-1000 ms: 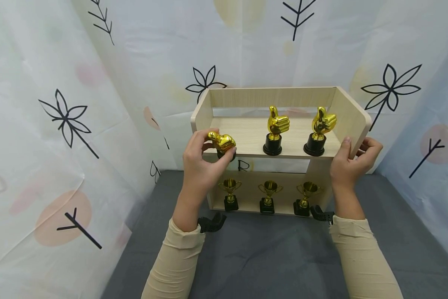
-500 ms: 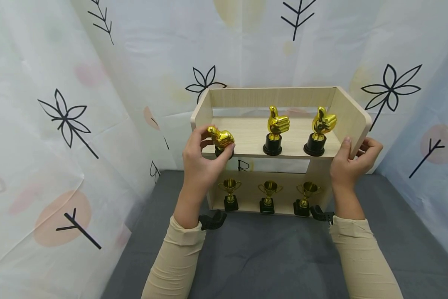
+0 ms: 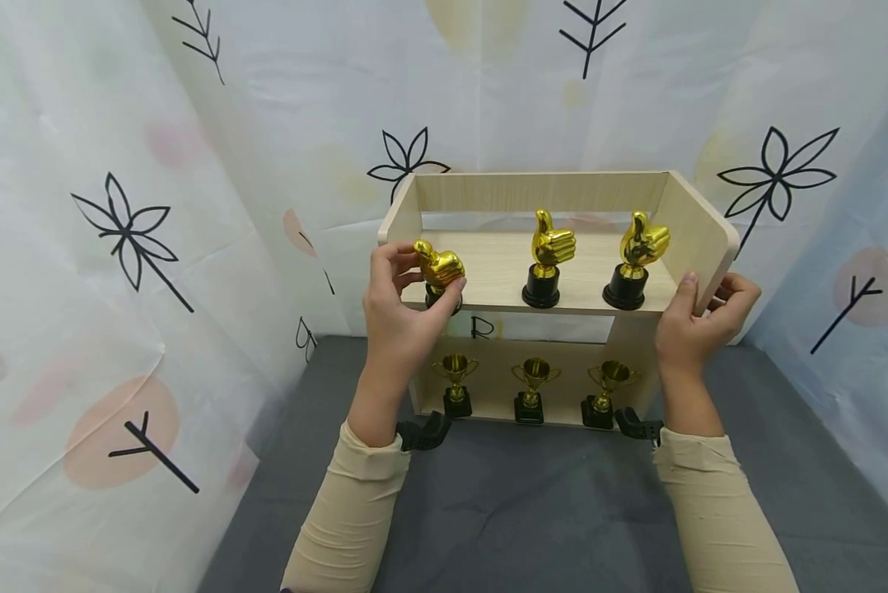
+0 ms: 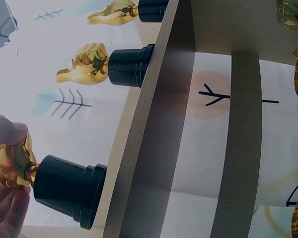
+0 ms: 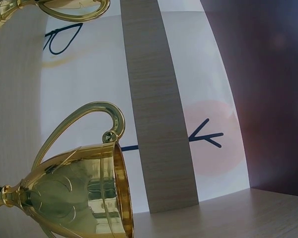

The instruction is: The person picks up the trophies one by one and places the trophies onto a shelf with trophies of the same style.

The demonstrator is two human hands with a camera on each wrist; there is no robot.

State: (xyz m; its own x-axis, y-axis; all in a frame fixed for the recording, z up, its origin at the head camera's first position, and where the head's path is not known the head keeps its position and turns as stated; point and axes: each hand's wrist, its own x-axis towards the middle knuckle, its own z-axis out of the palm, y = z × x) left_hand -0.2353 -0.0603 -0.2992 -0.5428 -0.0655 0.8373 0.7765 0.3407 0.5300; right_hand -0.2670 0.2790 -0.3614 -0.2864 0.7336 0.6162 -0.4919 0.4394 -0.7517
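Note:
My left hand (image 3: 403, 309) pinches a gold thumbs-up trophy (image 3: 441, 267) by its gold top, at the left end of the upper shelf. In the left wrist view its black base (image 4: 69, 191) is right at the shelf board, slightly tilted. Thumb and fingers lie on either side of the gold part. My right hand (image 3: 699, 325) grips the right side panel of the wooden shelf unit (image 3: 540, 183), thumb on the inner face and fingers round the outside. Two more thumbs-up trophies, a middle one (image 3: 551, 247) and a right one (image 3: 637, 251), stand upright on the same shelf.
On the lower shelf stand three gold trophy cups, a left one (image 3: 455, 383), a middle one (image 3: 533, 387) and a right one (image 3: 603, 391). The unit stands on a grey cloth (image 3: 533, 511), before a patterned curtain (image 3: 281, 107).
My left hand has moved slightly up, and the thumbs-up trophy in it has turned from leaning toward upright over the shelf. The right hand keeps its grip on the side panel.

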